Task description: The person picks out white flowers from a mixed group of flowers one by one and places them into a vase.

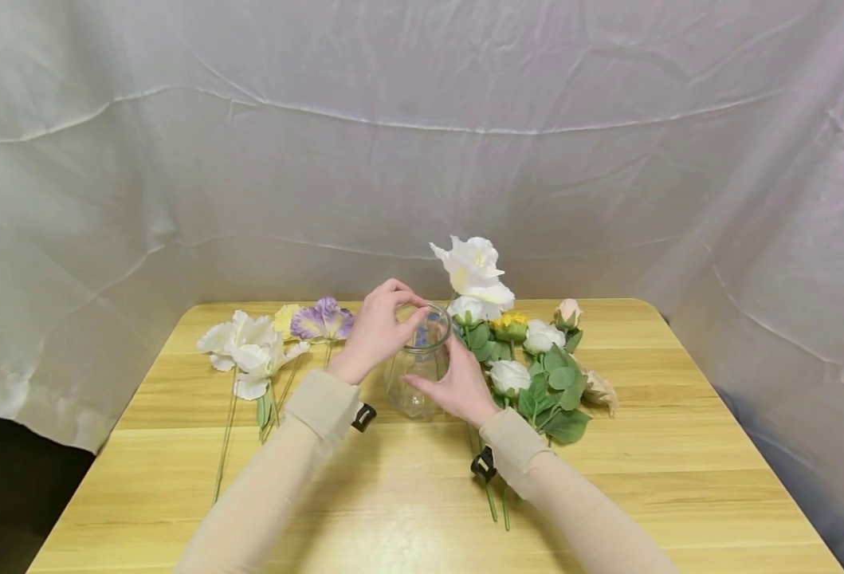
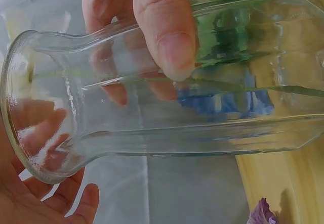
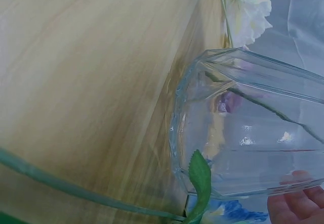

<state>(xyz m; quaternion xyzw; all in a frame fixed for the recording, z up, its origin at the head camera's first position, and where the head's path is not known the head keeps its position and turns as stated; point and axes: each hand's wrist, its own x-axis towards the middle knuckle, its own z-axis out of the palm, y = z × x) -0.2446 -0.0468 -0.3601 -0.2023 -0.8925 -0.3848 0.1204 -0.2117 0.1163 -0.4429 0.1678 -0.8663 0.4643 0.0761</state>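
A clear faceted glass vase (image 1: 413, 383) with a flared rim stands upright at the middle of the table. My right hand (image 1: 462, 383) holds its right side below the neck, thumb at the front and fingers behind. My left hand (image 1: 384, 323) is at the rim, its thumb and fingers near the glass edge; the left wrist view shows these fingers loosely spread. Through the glass runs a thin green stem (image 2: 223, 86). A large white flower (image 1: 473, 267) rises just right of the vase mouth; where its stem ends is hidden.
To the left lie white flowers (image 1: 253, 351), a purple flower (image 1: 323, 319) and a yellow one (image 1: 287, 320). On the right are white roses (image 1: 510, 376), green leaves (image 1: 561, 383), a yellow-orange flower (image 1: 511, 327) and a pale bud (image 1: 568, 312). Grey cloth (image 1: 422, 183) hangs behind.
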